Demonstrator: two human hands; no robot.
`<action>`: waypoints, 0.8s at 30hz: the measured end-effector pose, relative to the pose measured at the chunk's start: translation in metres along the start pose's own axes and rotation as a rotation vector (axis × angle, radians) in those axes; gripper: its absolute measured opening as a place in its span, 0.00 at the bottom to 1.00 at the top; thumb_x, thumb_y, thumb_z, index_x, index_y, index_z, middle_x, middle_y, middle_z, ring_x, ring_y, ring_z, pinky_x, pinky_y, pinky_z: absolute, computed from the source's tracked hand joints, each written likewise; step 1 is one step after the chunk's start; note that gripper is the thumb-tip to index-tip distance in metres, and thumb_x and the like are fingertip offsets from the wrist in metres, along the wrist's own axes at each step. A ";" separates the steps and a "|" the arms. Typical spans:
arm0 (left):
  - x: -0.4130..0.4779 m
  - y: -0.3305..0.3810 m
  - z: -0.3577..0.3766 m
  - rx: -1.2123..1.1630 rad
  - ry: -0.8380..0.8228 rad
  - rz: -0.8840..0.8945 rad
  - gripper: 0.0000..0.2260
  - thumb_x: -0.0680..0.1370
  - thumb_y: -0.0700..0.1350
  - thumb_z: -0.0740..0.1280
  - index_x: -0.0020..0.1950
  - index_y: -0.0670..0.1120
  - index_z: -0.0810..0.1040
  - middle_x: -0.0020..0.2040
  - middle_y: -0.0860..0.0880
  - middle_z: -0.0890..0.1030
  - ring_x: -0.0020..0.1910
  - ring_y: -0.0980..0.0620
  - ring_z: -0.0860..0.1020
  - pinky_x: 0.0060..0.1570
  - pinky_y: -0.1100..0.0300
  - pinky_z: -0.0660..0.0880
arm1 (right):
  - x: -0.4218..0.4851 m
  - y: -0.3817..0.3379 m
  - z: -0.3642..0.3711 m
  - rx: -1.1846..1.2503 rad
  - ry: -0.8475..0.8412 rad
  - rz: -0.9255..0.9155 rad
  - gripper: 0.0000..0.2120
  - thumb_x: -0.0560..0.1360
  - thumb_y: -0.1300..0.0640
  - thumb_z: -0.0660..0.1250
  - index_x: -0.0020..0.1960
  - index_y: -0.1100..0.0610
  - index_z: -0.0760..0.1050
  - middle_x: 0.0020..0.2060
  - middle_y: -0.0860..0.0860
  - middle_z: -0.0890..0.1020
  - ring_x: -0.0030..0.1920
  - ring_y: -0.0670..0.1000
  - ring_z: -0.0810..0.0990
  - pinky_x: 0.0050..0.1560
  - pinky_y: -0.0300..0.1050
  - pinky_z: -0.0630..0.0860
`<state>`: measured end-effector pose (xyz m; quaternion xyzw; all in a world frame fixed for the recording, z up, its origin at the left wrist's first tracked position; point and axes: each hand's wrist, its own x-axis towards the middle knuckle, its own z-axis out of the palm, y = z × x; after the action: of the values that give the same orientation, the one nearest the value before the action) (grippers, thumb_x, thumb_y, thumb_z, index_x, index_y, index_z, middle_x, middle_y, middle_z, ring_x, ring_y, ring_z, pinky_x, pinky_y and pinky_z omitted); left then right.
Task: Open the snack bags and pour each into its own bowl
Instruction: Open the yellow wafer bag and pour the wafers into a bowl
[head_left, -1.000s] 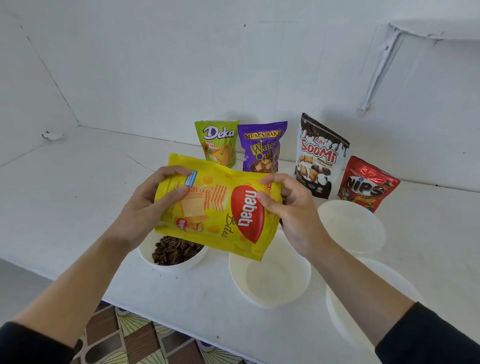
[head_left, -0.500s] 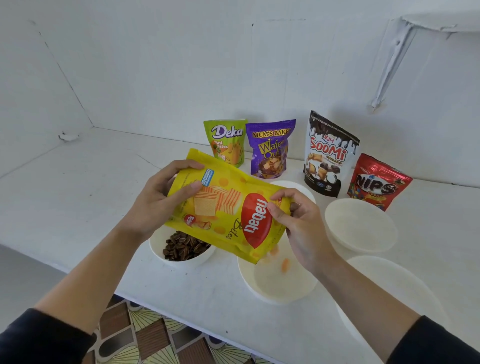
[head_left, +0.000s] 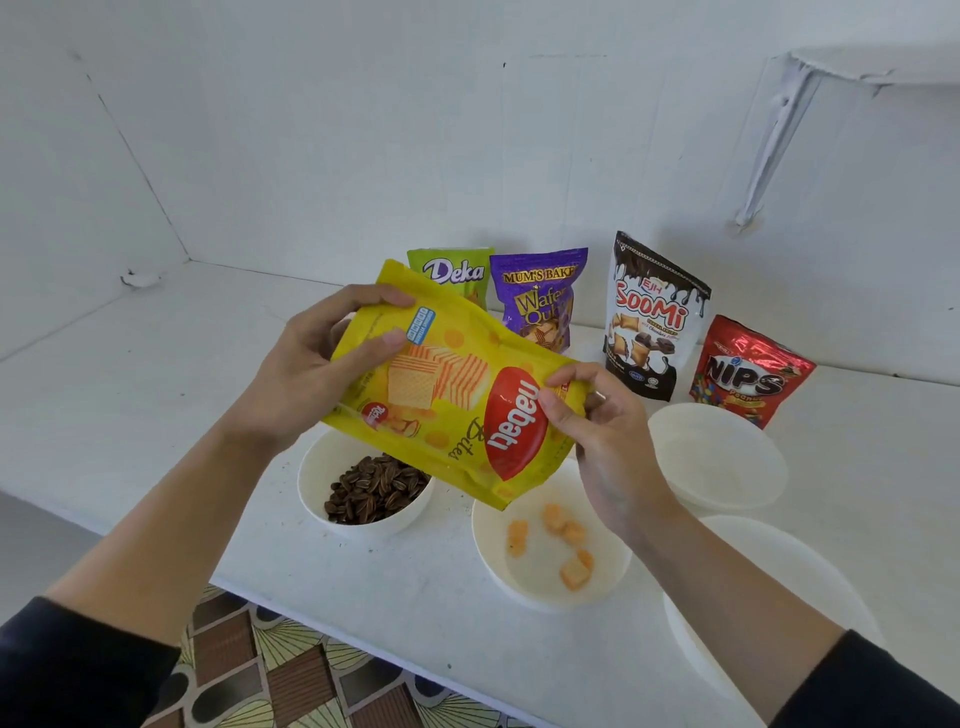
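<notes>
A yellow Nabati bag (head_left: 441, 395) hangs tilted, its mouth down to the right, over a white bowl (head_left: 493, 561) that holds several orange wafer bites (head_left: 574, 571). My left hand (head_left: 306, 374) grips the bag's raised bottom end. My right hand (head_left: 602, 441) pinches the bag near its mouth. To the left, a white bowl (head_left: 311, 488) holds dark sunflower seeds (head_left: 376, 491). Along the wall stand a green Deka bag (head_left: 457, 270), a purple wafer bag (head_left: 540, 296), a Soomi bag (head_left: 649, 322) and a red Nips bag (head_left: 748, 374).
Two more white bowls, one (head_left: 722, 457) in front of the Nips bag and one (head_left: 779, 566) nearer me, sit on the right. The white counter's front edge (head_left: 363, 639) runs below my arms, with patterned floor (head_left: 291, 675) under it. A shelf bracket (head_left: 774, 130) is on the wall.
The bag has tipped further mouth-down and more wafer bites have dropped into the middle bowl, which was empty a second ago. Both hands keep their hold.
</notes>
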<state>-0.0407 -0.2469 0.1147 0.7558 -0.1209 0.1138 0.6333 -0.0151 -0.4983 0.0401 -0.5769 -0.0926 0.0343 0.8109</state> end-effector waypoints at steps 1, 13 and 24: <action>-0.001 -0.003 0.001 0.002 -0.004 -0.012 0.11 0.77 0.41 0.68 0.59 0.48 0.79 0.50 0.57 0.85 0.48 0.57 0.84 0.41 0.64 0.80 | -0.002 0.003 -0.001 -0.011 0.009 0.008 0.12 0.68 0.49 0.78 0.47 0.51 0.81 0.57 0.64 0.80 0.61 0.63 0.79 0.51 0.52 0.81; -0.002 -0.005 0.004 0.068 -0.051 -0.071 0.12 0.77 0.43 0.70 0.60 0.50 0.80 0.57 0.50 0.85 0.54 0.50 0.84 0.44 0.57 0.83 | -0.013 0.017 -0.007 -0.004 0.038 0.053 0.12 0.64 0.49 0.77 0.46 0.51 0.81 0.54 0.59 0.83 0.61 0.61 0.80 0.56 0.57 0.80; 0.007 0.025 0.002 0.028 0.006 -0.021 0.11 0.75 0.46 0.70 0.58 0.52 0.80 0.51 0.55 0.86 0.49 0.55 0.85 0.40 0.62 0.81 | 0.001 -0.012 0.002 0.036 -0.011 -0.014 0.14 0.63 0.49 0.77 0.46 0.51 0.81 0.57 0.57 0.83 0.60 0.59 0.81 0.51 0.53 0.82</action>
<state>-0.0421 -0.2535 0.1396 0.7655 -0.1095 0.1111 0.6242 -0.0147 -0.4999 0.0518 -0.5612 -0.1006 0.0333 0.8208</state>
